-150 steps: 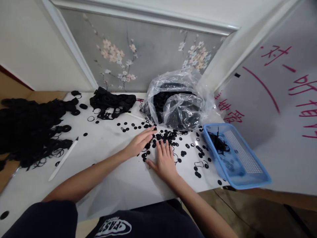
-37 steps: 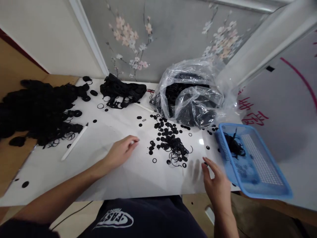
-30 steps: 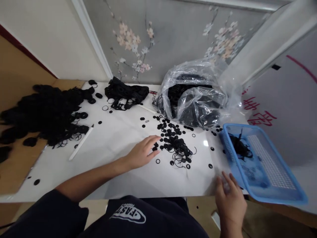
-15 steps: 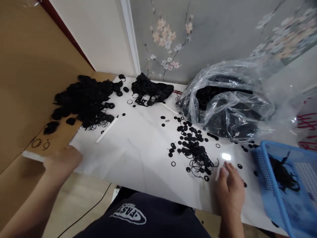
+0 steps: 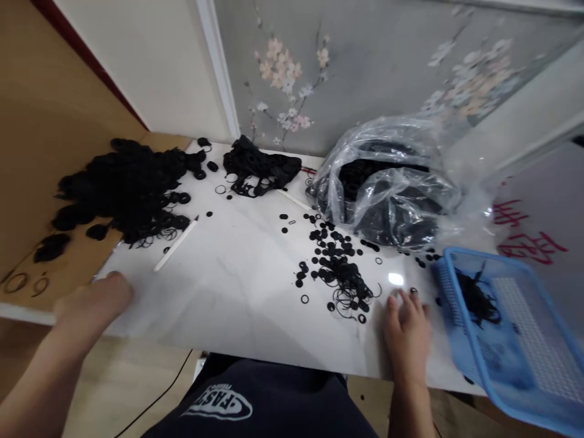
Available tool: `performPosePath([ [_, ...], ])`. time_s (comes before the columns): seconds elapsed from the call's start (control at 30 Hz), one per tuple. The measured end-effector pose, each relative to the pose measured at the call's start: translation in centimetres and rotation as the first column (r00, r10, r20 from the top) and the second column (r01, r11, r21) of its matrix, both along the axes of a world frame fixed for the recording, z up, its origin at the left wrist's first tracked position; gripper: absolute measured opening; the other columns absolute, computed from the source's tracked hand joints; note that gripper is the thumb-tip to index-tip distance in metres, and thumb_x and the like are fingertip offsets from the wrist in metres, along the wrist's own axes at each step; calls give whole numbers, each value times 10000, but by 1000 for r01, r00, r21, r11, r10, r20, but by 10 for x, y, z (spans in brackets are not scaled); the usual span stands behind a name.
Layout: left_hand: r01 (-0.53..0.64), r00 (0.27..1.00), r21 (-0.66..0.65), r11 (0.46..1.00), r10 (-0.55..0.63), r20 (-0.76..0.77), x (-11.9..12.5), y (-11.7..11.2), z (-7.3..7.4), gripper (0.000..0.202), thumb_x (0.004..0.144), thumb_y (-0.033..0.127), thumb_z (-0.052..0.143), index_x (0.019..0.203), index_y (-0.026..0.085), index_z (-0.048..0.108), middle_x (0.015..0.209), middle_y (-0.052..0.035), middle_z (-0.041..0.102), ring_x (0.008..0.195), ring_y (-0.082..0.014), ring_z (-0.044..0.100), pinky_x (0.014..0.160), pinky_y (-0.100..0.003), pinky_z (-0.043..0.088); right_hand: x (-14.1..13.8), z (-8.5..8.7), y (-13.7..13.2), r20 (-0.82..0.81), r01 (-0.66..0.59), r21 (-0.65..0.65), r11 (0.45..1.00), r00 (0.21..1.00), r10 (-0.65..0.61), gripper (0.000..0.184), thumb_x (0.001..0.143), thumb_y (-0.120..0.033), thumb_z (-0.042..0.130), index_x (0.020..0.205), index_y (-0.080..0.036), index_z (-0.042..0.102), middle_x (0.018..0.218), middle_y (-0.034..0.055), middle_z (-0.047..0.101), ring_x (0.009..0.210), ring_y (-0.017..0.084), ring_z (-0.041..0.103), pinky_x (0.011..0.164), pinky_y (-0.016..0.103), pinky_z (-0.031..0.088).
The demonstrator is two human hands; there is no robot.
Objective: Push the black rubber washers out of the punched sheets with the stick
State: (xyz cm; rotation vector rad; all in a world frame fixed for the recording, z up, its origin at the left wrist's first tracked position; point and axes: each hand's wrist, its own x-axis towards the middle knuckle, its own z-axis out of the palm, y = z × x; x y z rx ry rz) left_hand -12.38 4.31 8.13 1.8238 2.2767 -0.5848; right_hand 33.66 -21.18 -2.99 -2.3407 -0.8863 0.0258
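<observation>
My left hand (image 5: pixel 93 302) is at the front left edge of the white tabletop (image 5: pixel 219 292), near the cardboard. Its thumb shows, but the other fingers are blurred and hidden, so a grip cannot be made out. My right hand (image 5: pixel 407 334) rests on the tabletop at the right, its fingers apart and holding nothing. Left of it lies a loose pile of small black discs and thin rings (image 5: pixel 347 280). A blue plastic basket (image 5: pixel 472 359) with some black strips (image 5: pixel 477 298) inside stands to its right.
A large heap of black rubbery parts (image 5: pixel 123 182) covers the back left. Near it lies a white pen-like tool (image 5: pixel 176 244). A black perforated sheet (image 5: pixel 262 167) lies at the back. A clear plastic bag (image 5: pixel 387 207) of black parts sits against the flowered wall (image 5: pixel 365 67).
The view has turned slightly right, so most things sit further left. My right hand's fingers look more spread. My left hand stays near the front left edge.
</observation>
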Motion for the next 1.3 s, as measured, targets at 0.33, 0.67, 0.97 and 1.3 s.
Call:
performPosePath([
  [0.33, 821, 144, 394, 413, -817, 558, 251, -32, -42, 499, 940, 519, 344, 1277, 183, 496, 1323, -122, 550, 1194, -266, 533, 976, -389, 432, -19, 14, 24, -142, -408, 146, 901, 893, 427, 529, 963, -468, 369, 1416, -196, 406, 1455, 126, 452, 1380, 263, 370, 1117, 506, 332],
  [0.67, 783, 316, 404, 473, -862, 396, 281, 38, -93, 894, 879, 652, 352, 1452, -29, 259, 1538, -265, 180, 1449, -371, 108, 1174, -511, 111, -22, -2, 35, 71, -337, -314, 888, 924, 376, 1207, 661, -857, 467, 1501, -42, 169, 1538, 278, 184, 1434, 442, 95, 1112, 639, 172],
  [0.97, 634, -20, 357, 686, -447, 894, 337, 14, -90, 739, 761, 613, 608, 1305, 119, 530, 1514, -148, 339, 1455, -341, 119, 1193, -481, 0, -16, 12, 125, 12, -529, -222, 819, 839, 544, 1225, 657, -853, 483, 1485, 3, 198, 1533, 236, 250, 1445, 377, 153, 1171, 518, 154],
  [1.3, 421, -100, -67, 905, 120, 988, 319, -23, -80, 514, 914, 613, 371, 1268, 246, 436, 1215, -119, 614, 1202, -273, 551, 995, -465, 447, -24, 9, 137, 22, -568, -127, 813, 818, 575, 1028, 730, -635, 657, 1478, -61, 249, 1426, 232, 437, 1347, 377, 353, 1085, 544, 316],
])
